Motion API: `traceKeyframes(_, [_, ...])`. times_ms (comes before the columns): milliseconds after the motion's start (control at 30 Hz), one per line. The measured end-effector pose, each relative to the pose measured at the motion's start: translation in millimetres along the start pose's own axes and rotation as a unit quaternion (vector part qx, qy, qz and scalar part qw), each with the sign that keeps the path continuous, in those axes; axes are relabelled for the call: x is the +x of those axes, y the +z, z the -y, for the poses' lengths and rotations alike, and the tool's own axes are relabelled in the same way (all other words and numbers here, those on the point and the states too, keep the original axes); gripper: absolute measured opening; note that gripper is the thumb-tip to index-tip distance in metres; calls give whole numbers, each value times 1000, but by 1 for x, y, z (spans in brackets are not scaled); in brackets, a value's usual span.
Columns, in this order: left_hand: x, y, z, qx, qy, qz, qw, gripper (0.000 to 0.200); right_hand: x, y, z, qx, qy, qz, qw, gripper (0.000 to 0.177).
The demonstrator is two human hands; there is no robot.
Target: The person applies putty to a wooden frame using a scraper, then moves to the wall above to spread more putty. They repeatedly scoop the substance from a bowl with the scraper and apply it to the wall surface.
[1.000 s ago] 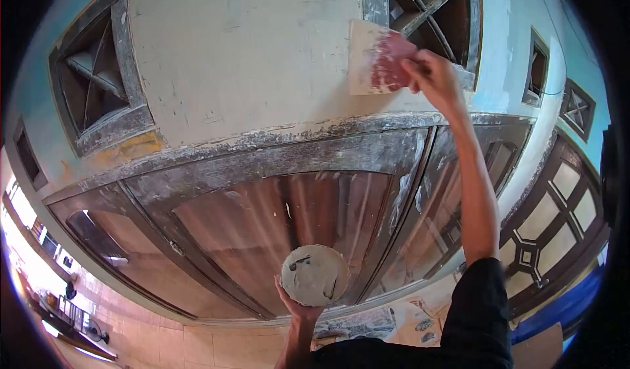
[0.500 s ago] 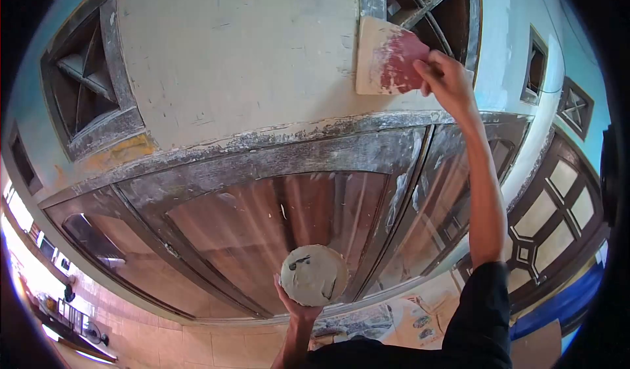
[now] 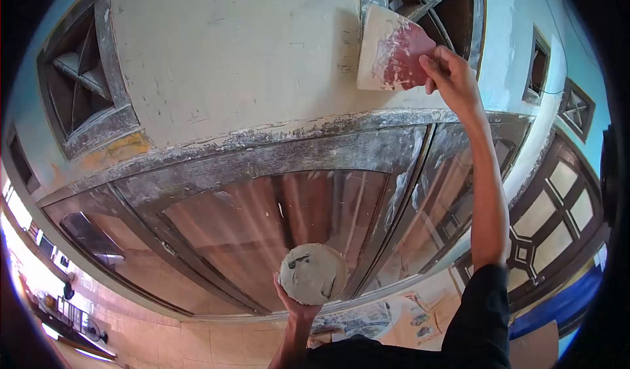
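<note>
My right hand (image 3: pixel 450 80) pinches the red end of a wide, flat scraper (image 3: pixel 397 52) smeared with pale putty. The scraper's long pale edge lies at the right end of the off-white wall panel (image 3: pixel 236 47), beside the wooden frame of a cross-barred opening (image 3: pixel 430 8). Low in the middle, my left hand (image 3: pixel 298 305) holds up a round container of grey-white putty (image 3: pixel 314 274) from below. Dark marks and ridges show on the putty's surface. Thin dark scratches dot the panel.
Below the panel runs a worn wooden frame (image 3: pixel 262 161) with glass panes. Another cross-barred opening (image 3: pixel 82 73) is at the left. A dark door with pale panes (image 3: pixel 554 205) stands at the right. Stained sheets (image 3: pixel 420 316) lie on the tiled floor (image 3: pixel 216 343).
My right hand and the scraper have shifted slightly up, and the scraper has tilted a little. My left hand and the putty container have hardly moved.
</note>
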State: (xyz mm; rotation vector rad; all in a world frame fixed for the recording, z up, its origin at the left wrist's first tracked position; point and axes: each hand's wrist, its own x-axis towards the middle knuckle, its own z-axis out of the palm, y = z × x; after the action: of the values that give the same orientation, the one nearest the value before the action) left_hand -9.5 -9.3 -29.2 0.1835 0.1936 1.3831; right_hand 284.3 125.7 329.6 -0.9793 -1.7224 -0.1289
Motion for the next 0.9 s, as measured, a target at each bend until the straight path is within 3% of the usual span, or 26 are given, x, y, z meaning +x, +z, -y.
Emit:
traceKeyframes(100, [1, 2, 1, 3, -16, -8, 1000, 67, 11, 32, 32, 35, -50, 24, 998, 24])
traceKeyframes(233, [6, 2, 6, -5, 8, -6, 1000, 67, 26, 54, 45, -41, -74, 17, 996, 22])
traceKeyframes(300, [5, 4, 5, -19, -14, -17, 1000, 66, 22, 40, 28, -119, -95, -32, 988, 21])
traceKeyframes(333, [5, 3, 5, -21, -11, -18, 1000, 66, 20, 29, 7, -116, -103, -35, 987, 20])
traceKeyframes(367, [4, 1, 5, -6, -6, -17, 1000, 66, 12, 15, 4, -71, -31, -12, 997, 19])
traceKeyframes(433, [4, 4, 4, 8, -1, -13, 1000, 66, -1, -9, -3, -43, 3, -1, 999, 18])
traceKeyframes(567, [5, 3, 6, 7, -8, -11, 1000, 66, 6, 12, 29, 36, -68, 15, 997, 19])
traceKeyframes(667, [5, 8, 8, 4, -3, -16, 1000, 67, 21, 43, 49, 7, -93, 29, 995, 19])
traceKeyframes(733, [4, 9, 8, 9, 6, -13, 1000, 67, 24, 54, 42, -124, -130, -25, 983, 20])
traceKeyframes(900, [3, -3, 5, 8, 4, -13, 1000, 68, -4, 3, 3, -47, -19, 1, 999, 20])
